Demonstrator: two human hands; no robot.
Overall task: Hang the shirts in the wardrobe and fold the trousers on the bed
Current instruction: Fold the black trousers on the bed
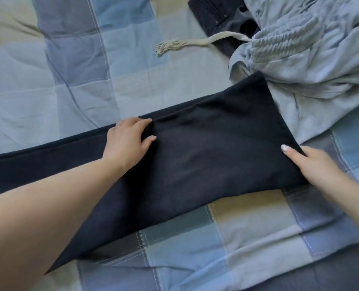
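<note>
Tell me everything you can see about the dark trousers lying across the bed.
The trousers are dark navy, matte woven cloth, lying flat across the checked quilt, running from the left edge to a hemmed end at right. The left hand rests flat on them mid-length; the right hand holds the hem corner. The far hem corner overlaps a crumpled pale blue garment.

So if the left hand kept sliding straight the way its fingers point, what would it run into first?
Only more of the dark trousers. The left hand points right across the fabric; past the hem, probably the light blue garment, though depth is unclear.
</note>
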